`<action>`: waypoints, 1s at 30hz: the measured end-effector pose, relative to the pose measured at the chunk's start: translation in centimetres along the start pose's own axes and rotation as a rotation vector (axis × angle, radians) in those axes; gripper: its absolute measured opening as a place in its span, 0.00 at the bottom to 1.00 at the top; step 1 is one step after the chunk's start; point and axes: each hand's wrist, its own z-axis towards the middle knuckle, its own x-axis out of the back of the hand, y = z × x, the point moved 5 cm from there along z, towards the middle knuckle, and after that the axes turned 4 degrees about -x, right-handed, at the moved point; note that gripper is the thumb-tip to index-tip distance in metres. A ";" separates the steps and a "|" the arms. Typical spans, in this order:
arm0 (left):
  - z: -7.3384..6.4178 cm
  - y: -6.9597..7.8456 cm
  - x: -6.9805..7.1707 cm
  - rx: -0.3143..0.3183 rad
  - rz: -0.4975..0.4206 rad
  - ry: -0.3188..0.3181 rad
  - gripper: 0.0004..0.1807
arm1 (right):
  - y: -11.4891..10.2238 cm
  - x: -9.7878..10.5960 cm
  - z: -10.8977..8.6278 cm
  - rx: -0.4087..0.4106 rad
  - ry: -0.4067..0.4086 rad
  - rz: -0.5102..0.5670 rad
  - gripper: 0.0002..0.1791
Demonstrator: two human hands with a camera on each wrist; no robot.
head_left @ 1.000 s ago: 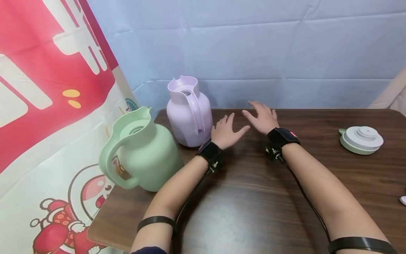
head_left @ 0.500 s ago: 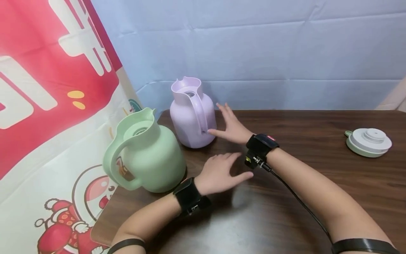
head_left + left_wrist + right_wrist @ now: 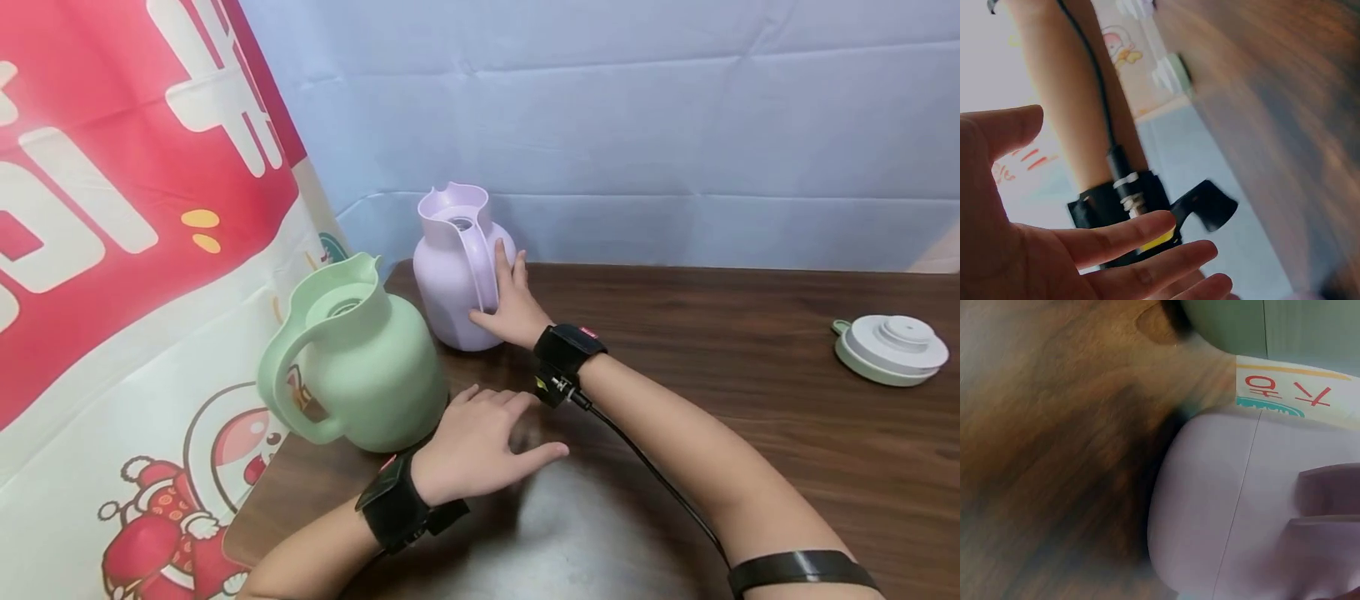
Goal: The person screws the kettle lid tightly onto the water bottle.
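Note:
A lilac vacuum jug [image 3: 447, 279] stands upright at the back left of the table, lidless, its handle [image 3: 480, 265] facing the viewer. My right hand [image 3: 515, 308] is at its right side, fingers extended along the body and thumb low by the handle's foot. Its body [image 3: 1210, 506] fills much of the right wrist view, where the hand is almost entirely hidden. In front and to the left is a larger green vacuum jug [image 3: 375, 367], also without a lid. My left hand [image 3: 480, 442] hovers palm down beside it, fingers loosely extended and holding nothing.
A round white and green lid [image 3: 892, 350] lies on the brown wooden table [image 3: 697, 333] at the far right. Blue cloth [image 3: 615, 125] hangs behind, and a printed red and white cloth [image 3: 135, 333] hangs on the left. Cables run along my forearms.
My right hand has moved left to the lilac jug's side. The left hand has drawn back from that jug, toward me. The view has shifted slightly; both jugs stay standing.

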 end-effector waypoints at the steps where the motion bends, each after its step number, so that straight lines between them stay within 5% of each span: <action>1: -0.1 0.0 0.3 0.001 0.003 0.016 0.42 | 0.0 0.1 0.0 0.001 -0.014 0.012 0.60; 13: -0.3 -1.6 2.0 0.036 -0.043 0.146 0.40 | 1.1 2.2 -1.2 0.071 -0.042 0.059 0.55; 22: 0.3 -3.3 2.1 0.101 -0.069 0.314 0.47 | 2.5 4.9 -4.0 0.053 -0.094 0.067 0.56; 30: 1.5 -4.4 1.7 0.160 -0.102 0.360 0.53 | 3.0 6.9 -6.7 0.185 -0.113 0.132 0.54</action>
